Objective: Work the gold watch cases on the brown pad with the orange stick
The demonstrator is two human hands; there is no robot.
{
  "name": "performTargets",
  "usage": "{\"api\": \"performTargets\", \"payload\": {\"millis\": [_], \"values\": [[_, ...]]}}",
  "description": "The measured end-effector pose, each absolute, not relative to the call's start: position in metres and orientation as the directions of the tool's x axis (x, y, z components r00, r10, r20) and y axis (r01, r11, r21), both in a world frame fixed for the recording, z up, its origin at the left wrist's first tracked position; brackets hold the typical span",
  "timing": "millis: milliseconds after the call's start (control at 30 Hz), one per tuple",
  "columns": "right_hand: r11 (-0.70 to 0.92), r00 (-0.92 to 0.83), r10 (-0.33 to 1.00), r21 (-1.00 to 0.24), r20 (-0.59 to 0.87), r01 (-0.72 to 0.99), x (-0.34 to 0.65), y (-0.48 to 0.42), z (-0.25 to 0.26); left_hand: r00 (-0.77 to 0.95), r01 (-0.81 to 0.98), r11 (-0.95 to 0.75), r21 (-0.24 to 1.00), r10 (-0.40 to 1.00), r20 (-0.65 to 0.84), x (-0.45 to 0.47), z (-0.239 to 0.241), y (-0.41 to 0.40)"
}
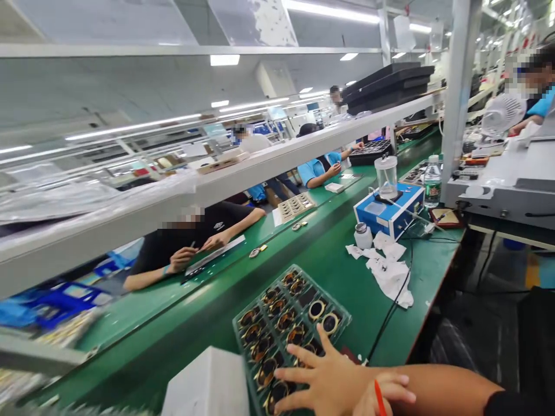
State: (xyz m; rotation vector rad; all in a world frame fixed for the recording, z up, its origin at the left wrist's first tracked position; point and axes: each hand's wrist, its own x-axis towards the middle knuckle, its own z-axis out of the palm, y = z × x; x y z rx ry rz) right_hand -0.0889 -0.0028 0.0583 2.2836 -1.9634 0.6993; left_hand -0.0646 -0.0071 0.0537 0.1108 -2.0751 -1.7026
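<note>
My right hand [329, 381] reaches in from the right, palm down with fingers spread, over the near side of a clear tray [342, 316]. Gold-rimmed round parts like watch cases [286, 319] fill many of its compartments; two with dark round faces [330, 323] lie near the right corner. Partly cut off at the bottom edge, my left hand [384, 396] is in front of my right wrist. Its fingers are curled around a slim red pointed stick [380, 397], whose lower end is out of view. A white box [208, 384] stands left of the tray.
Behind the tray runs a green conveyor belt [217, 300] with small parts on it. A blue machine [390, 211], crumpled tissues [388, 271], a small bottle [363, 236] and a black cable [392, 306] lie to the right. Across the belt, a person in black [186, 242] works.
</note>
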Motion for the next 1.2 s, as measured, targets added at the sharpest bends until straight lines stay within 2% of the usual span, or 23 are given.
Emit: {"api": "performTargets", "payload": {"millis": [100, 200, 300, 367, 467, 567, 800, 933, 1200], "values": [[-0.187, 0.131, -0.9, -0.097, 0.416, -0.978, -0.091, -0.004, 0.053, -0.916, 0.258, 0.173, 0.95, -0.267, 0.298, -0.066, 0.064, -0.006], [-0.171, 0.158, -0.881, 0.011, 0.446, -0.985, -0.093, 0.0, 0.055, -0.963, 0.24, -0.017, 0.971, -0.126, 0.236, -0.067, 0.083, 0.0], [-0.142, 0.147, -0.866, 0.048, 0.478, -0.989, -0.094, 0.005, 0.059, -0.997, 0.041, -0.227, 0.973, 0.056, 0.055, -0.068, 0.099, 0.016], [-0.125, 0.133, -0.862, 0.049, 0.489, -0.991, -0.094, 0.007, 0.06, -0.991, -0.098, -0.325, 0.941, 0.118, -0.063, -0.069, 0.101, 0.028], [-0.109, 0.11, -0.872, 0.031, 0.477, -0.994, -0.092, 0.005, 0.056, -0.992, -0.127, -0.446, 0.886, 0.032, -0.126, -0.067, 0.093, 0.042], [-0.098, 0.094, -0.885, 0.015, 0.456, -0.995, -0.091, 0.002, 0.051, -0.989, -0.103, -0.486, 0.868, -0.04, -0.139, -0.065, 0.089, 0.043], [-0.084, 0.077, -0.898, 0.005, 0.434, -0.996, -0.088, -0.002, 0.048, -0.986, -0.163, -0.43, 0.888, 0.101, -0.133, -0.065, 0.122, 0.021], [-0.057, 0.056, -0.907, 0.011, 0.417, -0.998, -0.086, -0.003, 0.048, -0.976, -0.21, -0.44, 0.873, 0.145, -0.161, -0.063, 0.114, 0.022], [-0.036, 0.093, -0.877, 0.13, 0.472, -0.991, -0.091, -0.001, 0.048, -0.971, -0.155, -0.539, 0.828, -0.069, -0.227, -0.058, 0.069, 0.046]]}}
